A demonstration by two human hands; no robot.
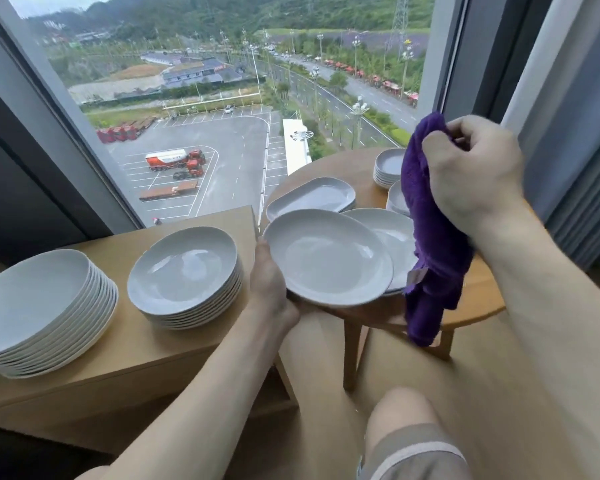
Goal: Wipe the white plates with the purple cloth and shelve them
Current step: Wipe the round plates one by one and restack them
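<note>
1. Grey shorts hem (416, 448) and my bare knee sit nearest, low in view.
2. My left hand (269, 285) reaches forward from a straight forearm, thumb side up, fingers (262, 252) clamped on the left rim of a white plate (329, 258).
3. That plate is oval, its long axis running left to right, bowl facing up and tilted slightly toward me, held just over the near edge of the round tabletop (478, 299).
4. My right hand (475, 174) is raised, wrist bent, fingers bunched tight around the purple cloth (430, 237), which hangs straight down beside the plate's right end.
5. To the left, two stacks of white plates (187, 271) rest on a wooden cabinet (118, 355).
6. Farther back on the tabletop lie another plate (388, 230), an oblong dish (312, 197) and stacked small bowls (388, 168).
7. Beyond is the window (222, 98).
</note>
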